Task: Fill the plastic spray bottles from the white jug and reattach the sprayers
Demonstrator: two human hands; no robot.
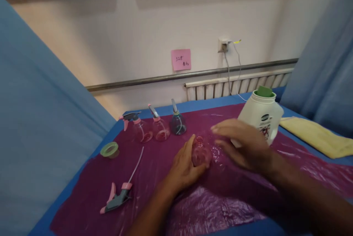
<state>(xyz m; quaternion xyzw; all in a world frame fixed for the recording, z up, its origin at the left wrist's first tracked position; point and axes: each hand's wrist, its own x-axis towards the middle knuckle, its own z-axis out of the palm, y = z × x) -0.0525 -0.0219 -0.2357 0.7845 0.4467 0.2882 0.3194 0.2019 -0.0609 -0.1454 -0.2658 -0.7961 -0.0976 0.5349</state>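
My left hand (185, 169) is wrapped round the side of a clear pink bottle (200, 153), which stands upright on the purple plastic sheet with its mouth uncovered. To the right of that bottle, my right hand (242, 142) hovers, slightly blurred, with thumb and fingers apart and nothing visible between them. It partly covers a white jug (256, 112) that has a green piece (264, 91) in its mouth. A grey and pink spray head (118, 197) with a thin tube lies on the sheet, left of my left forearm.
Behind stand two pink spray bottles (142, 133) (161, 129) and a bluish one (178, 122), heads fitted, some liquid inside. A pale green round cup or funnel (109, 150) sits left. A yellow cloth (317, 136) lies right. Blue curtains (41, 118) flank the purple sheet (110, 169).
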